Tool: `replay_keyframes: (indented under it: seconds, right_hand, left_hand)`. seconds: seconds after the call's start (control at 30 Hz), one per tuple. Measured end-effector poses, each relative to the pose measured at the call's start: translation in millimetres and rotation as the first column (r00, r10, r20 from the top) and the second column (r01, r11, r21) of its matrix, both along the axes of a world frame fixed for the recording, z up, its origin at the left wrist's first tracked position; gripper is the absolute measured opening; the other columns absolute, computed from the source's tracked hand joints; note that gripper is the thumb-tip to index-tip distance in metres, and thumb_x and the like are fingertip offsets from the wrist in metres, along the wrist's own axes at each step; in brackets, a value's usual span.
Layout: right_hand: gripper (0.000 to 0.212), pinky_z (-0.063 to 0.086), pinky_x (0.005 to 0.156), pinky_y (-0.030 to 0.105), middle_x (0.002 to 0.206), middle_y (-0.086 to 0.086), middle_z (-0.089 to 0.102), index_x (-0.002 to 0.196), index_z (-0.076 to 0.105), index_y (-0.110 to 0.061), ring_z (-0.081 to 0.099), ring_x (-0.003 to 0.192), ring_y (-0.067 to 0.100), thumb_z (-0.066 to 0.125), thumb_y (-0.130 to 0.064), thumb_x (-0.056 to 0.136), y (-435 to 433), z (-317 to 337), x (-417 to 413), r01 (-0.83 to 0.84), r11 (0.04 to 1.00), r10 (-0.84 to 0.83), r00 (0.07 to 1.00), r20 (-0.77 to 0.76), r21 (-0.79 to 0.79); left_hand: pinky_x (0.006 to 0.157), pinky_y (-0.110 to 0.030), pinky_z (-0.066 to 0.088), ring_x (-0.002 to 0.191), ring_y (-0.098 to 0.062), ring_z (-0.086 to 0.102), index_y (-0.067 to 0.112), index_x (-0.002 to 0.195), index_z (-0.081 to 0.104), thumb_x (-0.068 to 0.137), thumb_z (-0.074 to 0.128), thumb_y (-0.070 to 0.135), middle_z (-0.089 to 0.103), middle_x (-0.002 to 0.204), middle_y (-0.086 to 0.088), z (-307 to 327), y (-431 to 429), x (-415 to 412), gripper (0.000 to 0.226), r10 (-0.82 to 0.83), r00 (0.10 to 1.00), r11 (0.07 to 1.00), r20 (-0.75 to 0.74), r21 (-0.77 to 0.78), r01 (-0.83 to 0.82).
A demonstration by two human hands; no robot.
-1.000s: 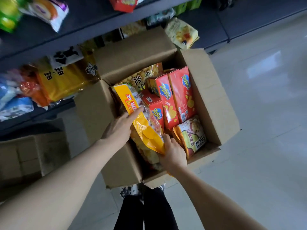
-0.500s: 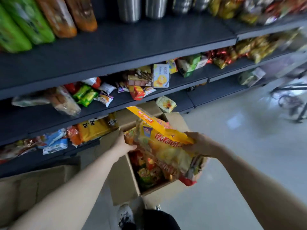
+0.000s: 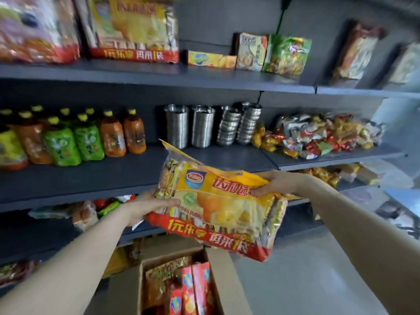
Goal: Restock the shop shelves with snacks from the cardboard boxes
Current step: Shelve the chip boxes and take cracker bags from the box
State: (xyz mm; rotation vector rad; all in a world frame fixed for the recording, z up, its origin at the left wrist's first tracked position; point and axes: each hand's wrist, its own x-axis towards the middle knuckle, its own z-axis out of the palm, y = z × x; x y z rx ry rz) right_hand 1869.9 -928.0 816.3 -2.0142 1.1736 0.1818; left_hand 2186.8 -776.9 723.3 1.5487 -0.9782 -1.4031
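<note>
Since half a second ago the yellow snack bag (image 3: 218,208) has risen clear of the cardboard box (image 3: 226,280), which now lies at its 6 o'clock, and hangs before the grey shelf (image 3: 102,178) edge. The left hand (image 3: 145,208) grips its 9 o'clock edge, thumb on the front, while the right hand (image 3: 277,181) pinches its 2 o'clock edge, the bag held between them. It is a multipack with a yellow face, a round blue logo, red characters and a red bottom band; fingers behind it are hidden, small print is blurred, and the box is cut off below.
</note>
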Motion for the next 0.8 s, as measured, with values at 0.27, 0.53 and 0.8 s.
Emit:
replay_keyframes:
  seconds: [0.27, 0.53, 0.8]
  right_hand:
    - [0.050, 0.048, 0.071, 0.027, 0.094, -0.003, 0.070, 0.098, 0.067, -0.030, 0.066, 0.089, 0.015, 0.064, -0.075, 0.075, -99, 43, 0, -0.069, 0.903, 0.088, 0.996, 0.025, -0.423]
    - [0.123, 0.053, 0.089, 0.045, 0.130, 0.003, 0.058, 0.151, 0.025, -0.028, 0.060, 0.111, 0.024, 0.083, -0.074, 0.052, -131, 74, 55, 0.386, 0.922, -0.252, 0.648, 0.719, -0.024]
    - [0.081, 0.054, 0.091, 0.059, 0.118, 0.012, 0.071, 0.135, 0.051, -0.018, 0.070, 0.104, 0.035, 0.092, -0.020, 0.065, -143, 145, 133, -0.021, 0.972, -0.211, 0.351, 0.912, 0.233]
  left_hand:
    - [0.090, -0.047, 0.054, 0.101, -0.025, 0.069, 0.039, 0.113, 0.059, 0.028, 0.094, 0.060, 0.073, 0.106, -0.002, 65, -40, -38, 0.095, 0.432, 0.891, 0.864, -0.142, -0.217, -0.453]
    - [0.049, -0.035, 0.056, 0.072, -0.028, 0.073, 0.024, 0.125, 0.059, 0.031, 0.096, 0.054, 0.075, 0.100, -0.011, 151, -47, 4, 0.105, 0.543, 0.810, 0.701, -0.221, -0.411, -0.582]
    - [0.060, -0.035, 0.058, 0.077, -0.022, 0.074, 0.022, 0.113, 0.065, 0.079, 0.067, 0.051, 0.075, 0.102, -0.008, 236, -62, 63, 0.045, 0.590, 0.766, 0.645, -0.256, -0.422, -0.638]
